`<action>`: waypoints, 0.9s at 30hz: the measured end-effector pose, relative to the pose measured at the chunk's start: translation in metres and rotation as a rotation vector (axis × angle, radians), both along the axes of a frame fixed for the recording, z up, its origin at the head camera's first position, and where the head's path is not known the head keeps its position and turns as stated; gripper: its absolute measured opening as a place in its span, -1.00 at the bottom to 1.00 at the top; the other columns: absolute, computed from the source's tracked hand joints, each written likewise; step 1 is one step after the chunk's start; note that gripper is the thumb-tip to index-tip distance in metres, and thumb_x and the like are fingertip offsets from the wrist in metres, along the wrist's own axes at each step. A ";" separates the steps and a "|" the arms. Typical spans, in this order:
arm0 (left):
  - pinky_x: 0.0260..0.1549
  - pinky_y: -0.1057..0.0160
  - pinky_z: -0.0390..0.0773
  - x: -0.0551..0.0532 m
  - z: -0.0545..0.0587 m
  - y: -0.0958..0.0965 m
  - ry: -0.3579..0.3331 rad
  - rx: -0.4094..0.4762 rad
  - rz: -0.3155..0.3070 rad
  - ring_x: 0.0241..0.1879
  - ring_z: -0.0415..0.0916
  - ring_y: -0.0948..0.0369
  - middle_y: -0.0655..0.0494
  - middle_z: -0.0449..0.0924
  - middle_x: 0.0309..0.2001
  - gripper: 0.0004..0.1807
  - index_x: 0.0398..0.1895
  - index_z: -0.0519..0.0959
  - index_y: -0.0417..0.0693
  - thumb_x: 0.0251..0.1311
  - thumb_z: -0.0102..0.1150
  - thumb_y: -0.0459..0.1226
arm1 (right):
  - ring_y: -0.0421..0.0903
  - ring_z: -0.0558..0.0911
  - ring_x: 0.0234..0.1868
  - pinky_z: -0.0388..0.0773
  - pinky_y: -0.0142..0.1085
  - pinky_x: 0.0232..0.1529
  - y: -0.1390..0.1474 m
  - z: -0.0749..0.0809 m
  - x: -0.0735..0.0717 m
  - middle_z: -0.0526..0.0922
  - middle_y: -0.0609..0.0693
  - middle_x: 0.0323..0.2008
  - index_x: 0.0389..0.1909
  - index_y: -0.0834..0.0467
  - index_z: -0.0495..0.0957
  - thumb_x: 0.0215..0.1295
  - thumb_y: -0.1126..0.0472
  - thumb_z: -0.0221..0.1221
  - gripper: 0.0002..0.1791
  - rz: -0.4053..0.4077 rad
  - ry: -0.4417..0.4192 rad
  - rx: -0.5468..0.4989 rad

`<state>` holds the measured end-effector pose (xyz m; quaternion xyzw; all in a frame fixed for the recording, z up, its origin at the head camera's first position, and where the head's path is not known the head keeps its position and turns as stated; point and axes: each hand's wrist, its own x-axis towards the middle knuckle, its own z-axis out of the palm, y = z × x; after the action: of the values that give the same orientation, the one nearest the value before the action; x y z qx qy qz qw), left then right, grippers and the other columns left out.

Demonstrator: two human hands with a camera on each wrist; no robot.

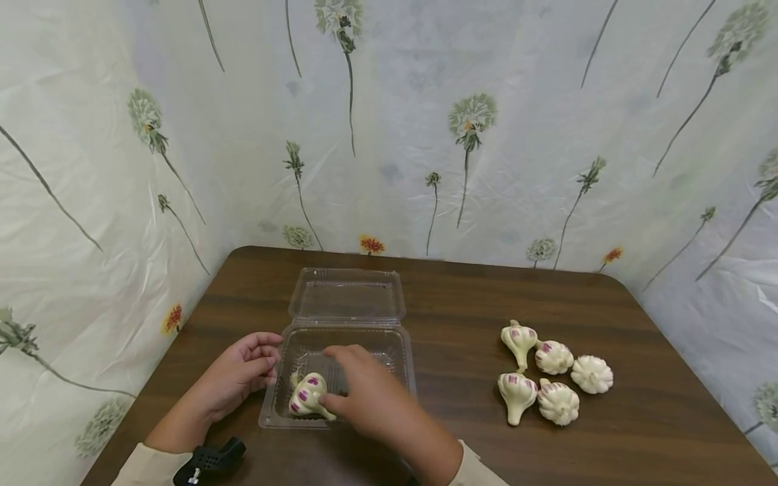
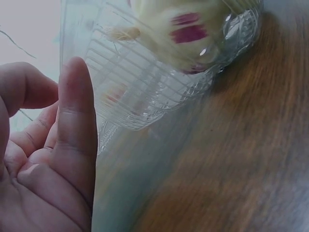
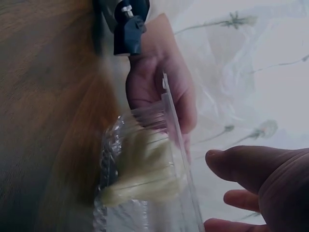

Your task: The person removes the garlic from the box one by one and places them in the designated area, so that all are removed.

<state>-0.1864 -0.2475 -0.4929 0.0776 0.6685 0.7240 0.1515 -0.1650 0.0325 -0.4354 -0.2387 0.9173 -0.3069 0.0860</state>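
A garlic bulb (image 1: 308,395) with purple patches lies in the near left part of a clear plastic clamshell box (image 1: 398,364). My right hand (image 1: 371,391) is over the box, thumb and fingers spread apart. In the head view its thumb overlaps the bulb's stem; the right wrist view shows the thumb (image 3: 236,164) above the rim with nothing gripped. My left hand (image 1: 246,371) is at the box's left rim, fingers loosely bent, fingertips right at the edge. Through the clear wall, the left wrist view shows the bulb (image 2: 178,34) close up.
The box's lid (image 1: 346,297) lies folded back, away from me. Several more garlic bulbs (image 1: 554,358) sit in a group on the right of the brown wooden table (image 1: 456,304). Floral-patterned sheeting (image 1: 395,135) hangs behind the table. A black wrist strap (image 1: 213,459) is on my left wrist.
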 end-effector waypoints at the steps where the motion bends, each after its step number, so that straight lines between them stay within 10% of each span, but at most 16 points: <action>1: -0.18 0.32 0.73 0.000 0.000 0.000 0.000 0.001 -0.001 -0.26 0.60 0.27 0.10 0.52 -0.11 -0.52 0.39 0.23 -0.33 0.53 0.09 -0.38 | 0.06 0.54 0.36 0.58 0.05 0.28 -0.002 -0.001 0.000 0.48 0.02 0.40 0.47 -0.01 0.40 0.34 -0.06 0.42 -0.26 0.002 -0.007 0.003; 27: -0.18 0.33 0.73 -0.001 -0.002 -0.002 0.007 0.020 -0.012 -0.26 0.61 0.27 0.11 0.52 -0.12 -0.51 0.38 0.22 -0.33 0.52 0.11 -0.38 | 0.04 0.60 0.28 0.63 -0.01 0.20 -0.024 -0.016 -0.005 0.50 0.06 0.37 0.48 -0.01 0.40 0.26 -0.12 0.44 -0.19 -0.005 0.020 0.071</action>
<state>-0.1872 -0.2493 -0.4945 0.0855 0.6613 0.7293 0.1529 -0.1699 0.0083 -0.4514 -0.2363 0.9291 -0.2718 0.0843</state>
